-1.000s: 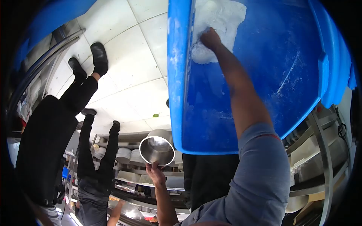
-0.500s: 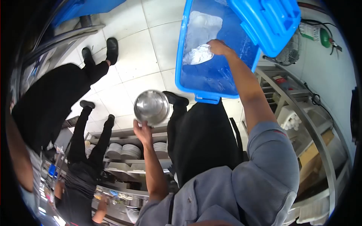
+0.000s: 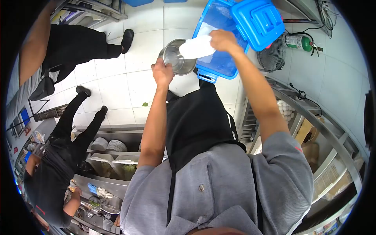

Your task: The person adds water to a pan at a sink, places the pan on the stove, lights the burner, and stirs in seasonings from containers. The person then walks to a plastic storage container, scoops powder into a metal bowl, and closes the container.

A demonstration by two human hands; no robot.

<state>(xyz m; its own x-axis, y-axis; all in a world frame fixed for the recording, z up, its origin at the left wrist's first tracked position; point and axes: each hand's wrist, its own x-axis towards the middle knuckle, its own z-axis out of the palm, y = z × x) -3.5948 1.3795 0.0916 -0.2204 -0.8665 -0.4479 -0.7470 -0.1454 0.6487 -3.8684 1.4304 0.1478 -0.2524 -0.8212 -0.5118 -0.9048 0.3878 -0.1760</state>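
My left hand point(image 3: 163, 73) is closed on the rim of a round stainless steel bowl point(image 3: 187, 69), holding it tilted beside the blue bin. In my right hand point(image 3: 224, 40) is a white scoop point(image 3: 196, 47), its smooth outer side up and its tip over the bowl's opening. Whether powder is falling from it is hidden. The open blue plastic bin point(image 3: 231, 70) stands in front of me, with white powder point(image 3: 205, 58) inside. Its blue lid point(image 3: 258, 23) is folded back to the right.
Two people point(image 3: 58, 156) point(image 3: 74, 51) stand on the left. A floor fan point(image 3: 271, 55) and a green fire extinguisher point(image 3: 299, 42) are beyond the bin. Metal shelving point(image 3: 325, 125) runs along my right. Stacked plates point(image 3: 115, 146) sit under a counter at lower left.
My right hand has lifted the scoop of white powder out of the bin and turned it over the bowl. My left hand has brought the bowl right, up against the bin's side.
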